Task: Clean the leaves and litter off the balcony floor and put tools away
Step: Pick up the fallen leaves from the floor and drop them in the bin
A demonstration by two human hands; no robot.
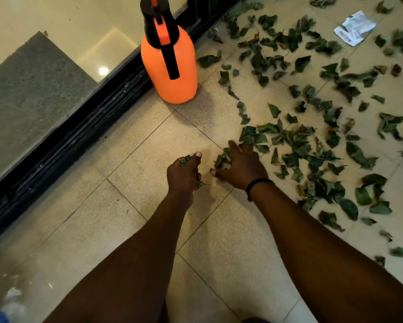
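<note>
Dark green leaves (312, 141) lie scattered over the beige tiled balcony floor (149, 148), mostly to the right. My left hand (184, 173) is curled round a small bunch of leaves, with leaf tips poking out by the thumb and below the fingers. My right hand (241, 165) rests low on the floor at the edge of the leaf scatter and grips a clump of leaves (222, 160) under its fingers. A crumpled white paper (354, 27) lies among the leaves at the far right.
An orange spray bottle (170, 64) with a black pump top stands on the floor beside the black sliding-door track (84, 127). Beyond the track lies a grey doormat (33, 89) on shiny indoor tiles.
</note>
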